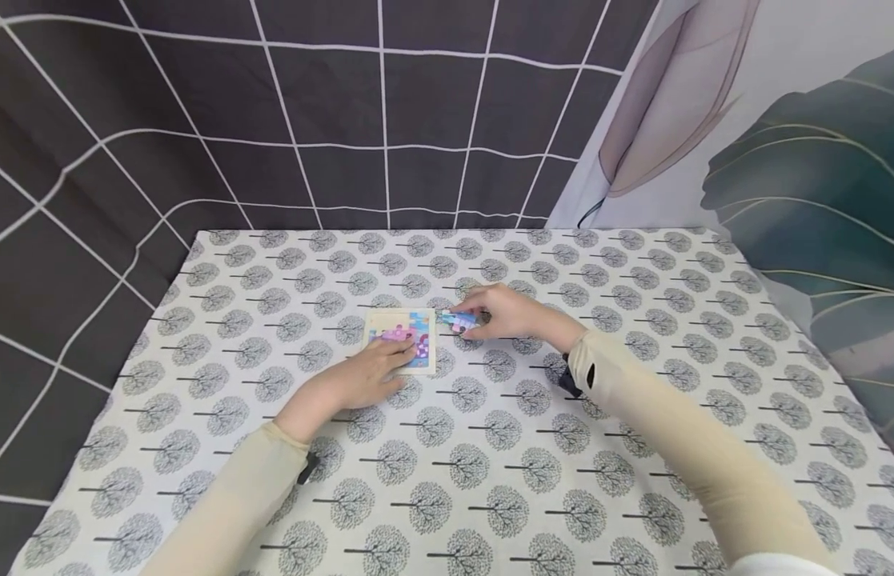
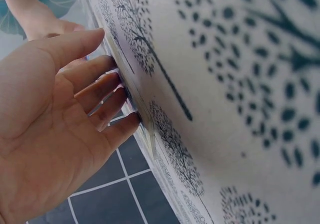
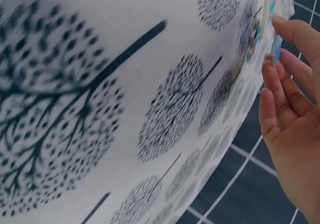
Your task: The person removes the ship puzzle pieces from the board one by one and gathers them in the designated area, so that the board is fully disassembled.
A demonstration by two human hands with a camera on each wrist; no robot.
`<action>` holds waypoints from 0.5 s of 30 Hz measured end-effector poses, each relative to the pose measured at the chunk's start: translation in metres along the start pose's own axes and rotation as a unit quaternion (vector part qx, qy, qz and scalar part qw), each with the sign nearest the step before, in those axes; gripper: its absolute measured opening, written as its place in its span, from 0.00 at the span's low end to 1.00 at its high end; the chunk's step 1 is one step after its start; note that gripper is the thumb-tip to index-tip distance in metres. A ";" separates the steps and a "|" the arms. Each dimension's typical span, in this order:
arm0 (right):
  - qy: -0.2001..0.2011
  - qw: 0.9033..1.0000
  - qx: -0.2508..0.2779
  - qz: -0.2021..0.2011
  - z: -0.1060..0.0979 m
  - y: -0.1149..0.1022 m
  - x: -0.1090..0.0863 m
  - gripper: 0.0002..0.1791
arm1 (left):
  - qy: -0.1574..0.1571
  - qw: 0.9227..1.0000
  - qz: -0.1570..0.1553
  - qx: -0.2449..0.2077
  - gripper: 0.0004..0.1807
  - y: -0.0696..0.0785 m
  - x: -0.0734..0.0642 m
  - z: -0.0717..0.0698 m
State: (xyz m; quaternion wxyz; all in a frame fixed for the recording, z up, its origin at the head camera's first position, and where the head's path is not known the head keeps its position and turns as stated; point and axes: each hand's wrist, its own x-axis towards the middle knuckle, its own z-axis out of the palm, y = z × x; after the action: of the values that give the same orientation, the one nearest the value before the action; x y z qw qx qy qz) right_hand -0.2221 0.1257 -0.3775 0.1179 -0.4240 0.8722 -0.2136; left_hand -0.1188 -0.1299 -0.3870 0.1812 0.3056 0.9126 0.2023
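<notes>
– In the head view?
– On the counter (image 1: 515, 524), a puzzle board (image 1: 387, 322); over its near-left part, the left hand (image 1: 367, 373), with fingers extended, released. To the board's right, the right hand (image 1: 510, 312), with fingers grasping a puzzle piece (image 1: 459, 322).
– Left wrist view?
– Rather straight fingers, tips at the board.
– Right wrist view?
– Puzzle piece between thumb and fingers, beside the board.

Puzzle board (image 1: 389, 322) — part-hidden, left sleeve (image 1: 226, 492) — cropped

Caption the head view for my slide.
Left hand touches a puzzle board; right hand holds a puzzle piece beside it.
</notes>
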 end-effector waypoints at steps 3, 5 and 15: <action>-0.002 1.000 -0.002 0.001 0.000 0.003 -0.004 0.25 | 0.000 1.000 -0.001 0.001 0.29 -0.001 -0.004 0.002; 0.002 1.000 -0.010 0.004 0.000 0.007 -0.007 0.25 | 0.000 1.000 0.002 0.006 0.29 -0.001 -0.005 0.002; 0.031 0.999 -0.025 0.030 -0.005 0.031 -0.025 0.25 | -0.032 0.998 0.019 0.048 0.31 -0.003 0.000 -0.007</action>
State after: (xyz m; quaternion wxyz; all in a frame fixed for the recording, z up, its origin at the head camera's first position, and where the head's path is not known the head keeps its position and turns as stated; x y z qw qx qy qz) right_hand -0.2298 0.1635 -0.3869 0.0868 -0.3938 0.8927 -0.2012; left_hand -0.1230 -0.1341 -0.3827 0.1920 0.3372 0.9091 0.1517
